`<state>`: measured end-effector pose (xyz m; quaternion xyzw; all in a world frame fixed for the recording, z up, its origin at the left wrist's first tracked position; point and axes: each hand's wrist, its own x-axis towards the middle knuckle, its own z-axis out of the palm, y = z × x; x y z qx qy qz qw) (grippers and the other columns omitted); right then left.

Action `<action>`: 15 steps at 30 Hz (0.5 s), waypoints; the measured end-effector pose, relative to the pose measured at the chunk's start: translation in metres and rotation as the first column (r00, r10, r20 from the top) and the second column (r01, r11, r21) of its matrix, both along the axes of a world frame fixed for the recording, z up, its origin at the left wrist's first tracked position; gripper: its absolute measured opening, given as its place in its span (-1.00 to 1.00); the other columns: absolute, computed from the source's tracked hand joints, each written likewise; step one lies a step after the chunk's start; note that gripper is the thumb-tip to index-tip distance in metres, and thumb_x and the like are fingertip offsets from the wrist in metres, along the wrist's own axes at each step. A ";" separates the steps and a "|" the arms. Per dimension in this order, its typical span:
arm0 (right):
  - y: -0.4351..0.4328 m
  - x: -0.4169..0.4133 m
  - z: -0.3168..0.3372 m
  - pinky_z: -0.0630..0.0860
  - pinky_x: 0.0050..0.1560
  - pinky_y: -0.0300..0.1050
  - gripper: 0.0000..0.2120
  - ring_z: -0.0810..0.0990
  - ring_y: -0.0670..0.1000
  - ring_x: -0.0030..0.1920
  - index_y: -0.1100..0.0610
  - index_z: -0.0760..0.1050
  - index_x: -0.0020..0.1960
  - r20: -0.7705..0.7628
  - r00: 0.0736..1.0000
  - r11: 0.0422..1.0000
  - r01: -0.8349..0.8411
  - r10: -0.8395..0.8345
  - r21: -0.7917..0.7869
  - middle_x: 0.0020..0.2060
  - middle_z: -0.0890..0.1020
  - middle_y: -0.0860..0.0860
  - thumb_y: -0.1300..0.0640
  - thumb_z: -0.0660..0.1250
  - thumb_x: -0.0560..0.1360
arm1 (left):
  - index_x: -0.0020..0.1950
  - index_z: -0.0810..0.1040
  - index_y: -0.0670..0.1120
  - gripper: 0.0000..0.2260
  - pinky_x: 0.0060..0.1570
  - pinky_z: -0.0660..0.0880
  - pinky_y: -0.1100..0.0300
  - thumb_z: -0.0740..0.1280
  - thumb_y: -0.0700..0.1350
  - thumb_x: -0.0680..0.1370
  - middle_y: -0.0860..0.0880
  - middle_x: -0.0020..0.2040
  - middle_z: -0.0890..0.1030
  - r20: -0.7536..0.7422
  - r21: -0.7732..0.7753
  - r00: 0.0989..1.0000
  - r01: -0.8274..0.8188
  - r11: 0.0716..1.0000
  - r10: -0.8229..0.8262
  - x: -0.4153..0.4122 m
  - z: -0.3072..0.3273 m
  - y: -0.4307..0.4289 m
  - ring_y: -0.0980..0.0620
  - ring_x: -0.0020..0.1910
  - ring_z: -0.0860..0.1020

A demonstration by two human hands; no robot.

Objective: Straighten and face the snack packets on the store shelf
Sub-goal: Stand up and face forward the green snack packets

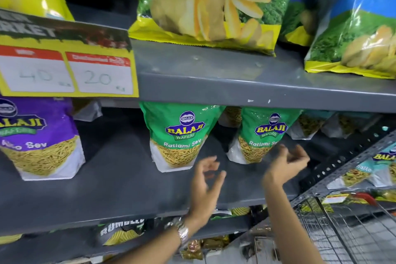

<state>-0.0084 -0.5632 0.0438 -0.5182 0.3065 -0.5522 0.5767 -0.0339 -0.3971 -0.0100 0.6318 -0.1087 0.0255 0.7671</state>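
Note:
Two green Ratlami Sev packets stand upright on the grey middle shelf (120,180): the left green packet (179,135) and the right green packet (260,135). A purple sev packet (40,139) stands at the far left. My left hand (206,182) hovers over the bare shelf just below the left green packet, fingers spread, holding nothing. My right hand (287,165) is raised in front of the right green packet's lower right corner, fingers loosely curled and apart, empty and blurred. A watch (182,231) sits on my left wrist.
Large chip bags (205,4) and a blue chip bag (355,28) sit on the upper shelf (235,83). A yellow price sign (66,66) hangs at left. More packets lie behind the green ones. A wire trolley (342,231) stands at lower right beside a perforated upright (334,167).

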 end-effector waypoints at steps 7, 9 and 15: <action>-0.068 0.017 0.019 0.32 0.26 -0.27 -0.49 0.36 -0.01 0.33 0.17 0.28 0.41 -0.163 0.910 0.923 -0.367 0.382 0.113 0.32 0.43 0.07 0.05 0.22 0.50 | 0.51 0.11 -0.10 -0.46 0.46 0.18 -0.03 0.04 0.14 0.61 -0.11 0.51 0.25 -0.207 0.377 0.913 0.407 0.832 -0.352 0.076 0.053 -0.068 -0.07 0.49 0.21; -0.073 0.021 0.018 0.28 0.32 -0.03 -0.60 0.40 0.01 0.32 0.08 0.35 0.35 -0.276 0.833 0.877 -0.466 0.479 0.115 0.28 0.47 0.02 0.02 0.20 0.54 | 0.50 0.13 -0.05 -0.43 0.45 0.18 -0.10 -0.02 0.23 0.58 -0.10 0.51 0.25 -0.274 0.375 0.875 0.479 0.794 -0.399 0.087 0.058 -0.076 -0.11 0.49 0.23; -0.069 0.018 0.010 0.49 0.13 0.02 -0.88 0.57 0.04 0.09 -0.01 0.50 0.07 -0.308 0.773 0.829 -0.542 0.555 0.136 0.06 0.62 0.02 0.10 0.25 0.56 | 0.52 0.09 0.02 -0.38 0.44 0.20 -0.19 -0.07 0.31 0.54 -0.02 0.56 0.15 -0.394 0.301 0.821 0.540 0.786 -0.413 0.085 0.061 -0.078 -0.10 0.51 0.18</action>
